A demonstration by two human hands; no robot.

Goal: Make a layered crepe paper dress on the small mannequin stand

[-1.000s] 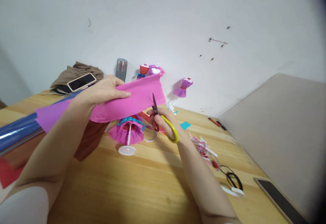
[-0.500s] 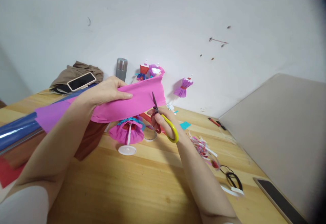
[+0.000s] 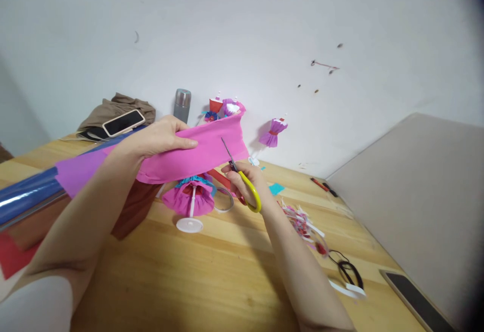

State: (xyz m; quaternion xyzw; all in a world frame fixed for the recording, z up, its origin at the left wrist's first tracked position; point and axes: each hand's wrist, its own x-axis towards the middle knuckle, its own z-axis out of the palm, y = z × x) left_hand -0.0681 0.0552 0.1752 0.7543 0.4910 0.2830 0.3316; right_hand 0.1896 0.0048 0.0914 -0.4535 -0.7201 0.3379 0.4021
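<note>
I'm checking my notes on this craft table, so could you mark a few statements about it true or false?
1. The left hand grips a bright pink paper sheet. True.
2. The scissors with the yellow handle loop are in the left hand. False: the right hand holds them.
3. The grey cylindrical metal flask lies on its side. False: it stands upright near the wall.
4. A small flat teal piece lies on the light wooden table. True.

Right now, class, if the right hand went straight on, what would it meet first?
Probably the pink crepe paper in the left hand; scissors in the right hand overlap it in view, depth unclear.
</note>
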